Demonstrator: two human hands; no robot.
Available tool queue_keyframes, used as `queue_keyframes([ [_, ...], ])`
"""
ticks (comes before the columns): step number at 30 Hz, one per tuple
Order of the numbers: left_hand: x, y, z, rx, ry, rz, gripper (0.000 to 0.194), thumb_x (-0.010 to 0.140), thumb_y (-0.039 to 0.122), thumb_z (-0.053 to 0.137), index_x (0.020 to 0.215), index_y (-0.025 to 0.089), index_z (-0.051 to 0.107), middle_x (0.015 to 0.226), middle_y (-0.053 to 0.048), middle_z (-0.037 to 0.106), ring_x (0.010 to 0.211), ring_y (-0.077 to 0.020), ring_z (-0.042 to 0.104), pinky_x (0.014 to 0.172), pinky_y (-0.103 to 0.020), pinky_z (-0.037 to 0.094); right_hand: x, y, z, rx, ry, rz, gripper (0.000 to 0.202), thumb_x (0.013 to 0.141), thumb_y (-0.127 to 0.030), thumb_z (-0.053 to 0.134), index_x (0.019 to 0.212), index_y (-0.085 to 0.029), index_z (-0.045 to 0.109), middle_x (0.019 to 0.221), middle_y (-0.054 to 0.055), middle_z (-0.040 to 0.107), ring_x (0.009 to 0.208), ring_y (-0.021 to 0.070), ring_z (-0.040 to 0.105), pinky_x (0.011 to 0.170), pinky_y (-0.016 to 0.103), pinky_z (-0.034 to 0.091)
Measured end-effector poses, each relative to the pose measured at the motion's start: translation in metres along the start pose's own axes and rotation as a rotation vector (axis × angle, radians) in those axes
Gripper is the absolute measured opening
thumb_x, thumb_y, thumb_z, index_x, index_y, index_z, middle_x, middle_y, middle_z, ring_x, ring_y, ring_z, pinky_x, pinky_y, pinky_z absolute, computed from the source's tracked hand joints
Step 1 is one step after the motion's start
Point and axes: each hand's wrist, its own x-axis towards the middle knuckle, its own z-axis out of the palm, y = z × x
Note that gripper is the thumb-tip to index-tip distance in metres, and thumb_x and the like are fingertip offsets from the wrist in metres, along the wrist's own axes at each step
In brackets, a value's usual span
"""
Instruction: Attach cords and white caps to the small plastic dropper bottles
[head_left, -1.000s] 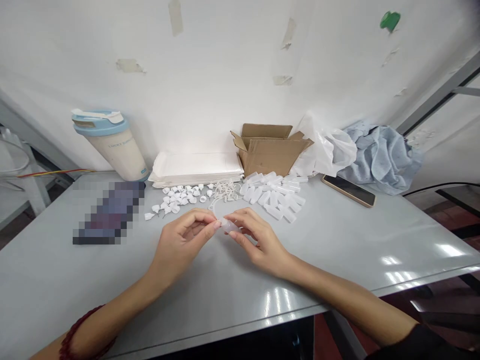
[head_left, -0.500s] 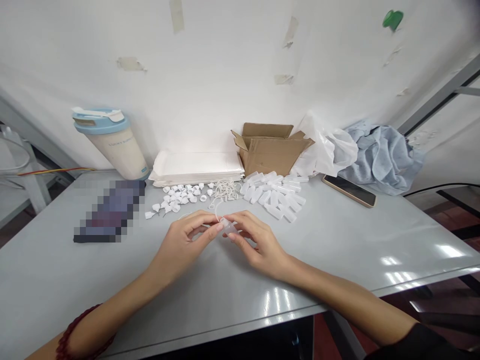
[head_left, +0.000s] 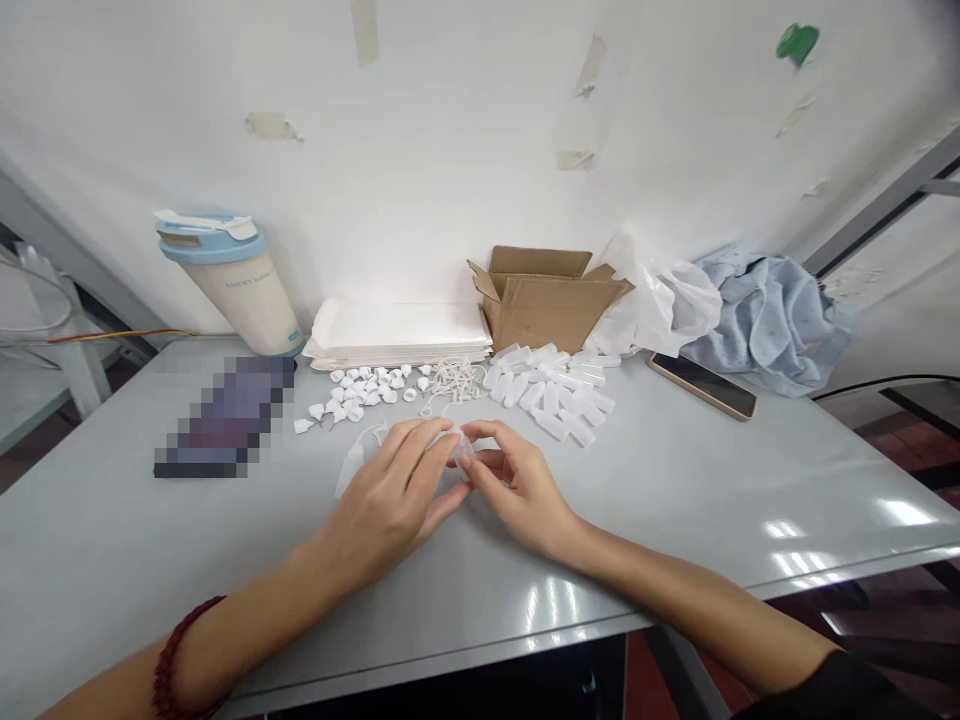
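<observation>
Above the desk's middle, my right hand (head_left: 521,490) pinches a small translucent plastic bottle (head_left: 465,452) between thumb and fingers. My left hand (head_left: 397,490) is closed over the bottle's upper end, its fingertips pressed there and partly hiding it. A thin white loop (head_left: 450,410) shows just above the fingers. Left of my left hand lies another translucent piece (head_left: 349,470) with a white cord. Beyond the hands are a heap of small white caps (head_left: 360,385), a tangle of white cords (head_left: 454,380) and a pile of translucent bottles (head_left: 551,390).
A stack of white trays (head_left: 401,335) and an open cardboard box (head_left: 547,310) stand against the wall. To the left are a tumbler (head_left: 240,290) and a dark blurred-out object (head_left: 225,420). A phone (head_left: 701,385), plastic bag (head_left: 660,300) and blue cloth (head_left: 765,320) lie right.
My left hand has turned over and moved its fingers across the bottle's top. The piece to its left now shows. The view has shifted slightly.
</observation>
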Motion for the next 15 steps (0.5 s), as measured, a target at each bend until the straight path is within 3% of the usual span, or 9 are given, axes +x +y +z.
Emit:
queue_keyframes([
  [4,0.0,0.003,0.001,0.065,-0.011,0.046,0.028,0.086,0.013,0.061,0.112,0.006,0.053,0.102,-0.018,0.065,0.1,-0.0302,0.061,0.084,-0.043,0.055,-0.001,0.001,0.004,0.026,-0.028,0.052,0.023,0.09,-0.028,0.054,0.11,-0.016,0.05,0.108,0.009,0.061,0.07,0.0107,0.066,0.066,0.027,0.056],
  [7,0.0,-0.003,-0.002,-0.033,-0.05,-0.065,0.026,0.086,0.013,0.058,0.111,0.009,0.053,0.103,-0.016,0.065,0.101,-0.0288,0.06,0.085,-0.043,0.054,0.0,0.003,0.005,-0.002,-0.047,0.018,0.023,0.092,-0.029,0.053,0.112,-0.017,0.05,0.108,0.009,0.061,0.074,0.0117,0.067,0.07,0.029,0.057],
  [11,-0.007,-0.027,-0.017,-0.191,-0.139,-0.199,0.031,0.085,0.027,0.063,0.112,0.017,0.053,0.106,-0.011,0.065,0.101,-0.0268,0.059,0.085,-0.042,0.052,0.005,0.005,0.002,-0.236,-0.139,-0.175,0.024,0.095,-0.026,0.048,0.117,-0.018,0.052,0.115,0.012,0.058,0.103,0.0189,0.063,0.087,0.037,0.055],
  [15,-0.029,-0.048,-0.033,-0.205,-0.206,-0.251,0.038,0.083,0.039,0.066,0.114,0.021,0.055,0.105,-0.008,0.067,0.102,-0.0268,0.059,0.086,-0.042,0.052,0.02,0.01,0.007,-0.573,-0.403,-0.409,0.033,0.096,-0.024,0.045,0.127,-0.012,0.05,0.133,0.019,0.051,0.126,0.0248,0.048,0.102,0.045,0.045],
])
